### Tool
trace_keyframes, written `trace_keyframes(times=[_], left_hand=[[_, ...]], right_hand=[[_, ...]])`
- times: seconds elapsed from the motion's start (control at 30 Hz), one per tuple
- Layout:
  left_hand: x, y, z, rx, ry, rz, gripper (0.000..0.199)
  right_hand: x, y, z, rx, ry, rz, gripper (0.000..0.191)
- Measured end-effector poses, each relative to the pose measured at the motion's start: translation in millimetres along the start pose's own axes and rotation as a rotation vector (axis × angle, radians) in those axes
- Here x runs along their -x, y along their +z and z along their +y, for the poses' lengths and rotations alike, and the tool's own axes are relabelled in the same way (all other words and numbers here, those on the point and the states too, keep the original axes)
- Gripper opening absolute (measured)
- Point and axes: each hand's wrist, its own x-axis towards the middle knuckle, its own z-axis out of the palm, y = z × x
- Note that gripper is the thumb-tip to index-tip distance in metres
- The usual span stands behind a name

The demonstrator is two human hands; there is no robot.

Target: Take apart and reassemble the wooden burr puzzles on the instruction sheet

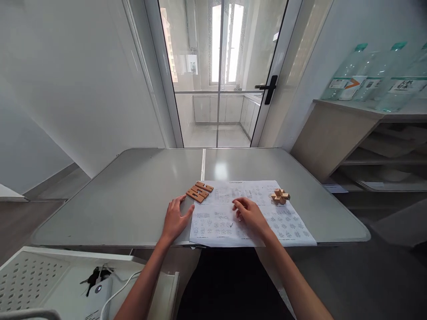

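My left hand (175, 218) rests on the table beside the left edge of the printed sheets, its thumb and fingers spread apart. Just beyond its fingertips lie several flat brown wooden puzzle pieces (199, 192) with cut-out slots, partly over the paper's corner. Over the middle of the printed sheets (216, 222) is my right hand (250, 214); its fingers are loosely curled and apart, with nothing visible between them. An interlocking wooden burr puzzle (280, 196), lighter in colour, sits at the right side of the sheets. Rows of small puzzle diagrams cover the paper.
The grey table (143, 191) has a seam down its middle. A white basket (40, 284) at lower left holds keys (95, 278), a white power bank (98, 298) and a cable. Plastic bottles (370, 80) stand on a shelf at right. Behind is a glass door (200, 106).
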Motion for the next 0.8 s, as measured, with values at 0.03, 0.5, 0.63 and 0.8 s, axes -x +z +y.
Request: trace_keyframes(times=[0.03, 0.5, 0.63, 0.8], left_hand=[[4.4, -3.3, 1.5, 0.036, -0.014, -0.017, 0.05], [17.0, -15.8, 18.4, 0.268, -0.139, -0.084, 0.043], [17.3, -16.3, 20.1, 0.26, -0.132, -0.085, 0.041], [17.1, -16.1, 20.1, 0.267, -0.137, -0.08, 0.04]], right_hand=[[12.3, -5.1, 5.0, -0.053, -0.01, 0.04, 0.041], [49.1, -16.3, 14.5, -0.011, -0.087, 0.137, 0.043], [49.7, -16.9, 13.9, -0.008, -0.096, 0.135, 0.044], [50.4, -16.7, 13.3, -0.011, -0.101, 0.139, 0.043]])
